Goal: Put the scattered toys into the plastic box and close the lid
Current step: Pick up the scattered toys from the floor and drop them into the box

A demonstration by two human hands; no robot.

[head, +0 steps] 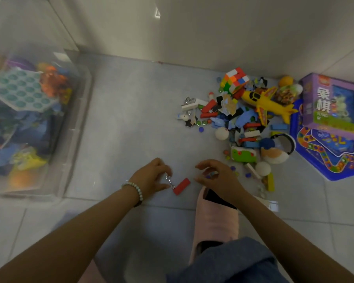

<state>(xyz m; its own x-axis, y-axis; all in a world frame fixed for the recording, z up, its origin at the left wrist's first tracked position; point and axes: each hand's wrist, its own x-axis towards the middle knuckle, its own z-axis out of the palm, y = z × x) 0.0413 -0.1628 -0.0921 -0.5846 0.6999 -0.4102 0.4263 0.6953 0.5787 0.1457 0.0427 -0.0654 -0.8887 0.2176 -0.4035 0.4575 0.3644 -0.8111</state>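
Grey tiled floor (131, 119) — toys (243, 115) heaped by wall (213, 27).

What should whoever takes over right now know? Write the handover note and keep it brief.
Left hand: pinches a small metal ring low over the floor; a red block lies right beside it.
Right hand: fingers curled, low over the floor; whether it holds anything cannot be told.
Box: on the left, open, already holding many toys.
Done: part of the toys are in.
Left: the pile on the right, with cube and yellow plane, plus game box and board; then close the box.
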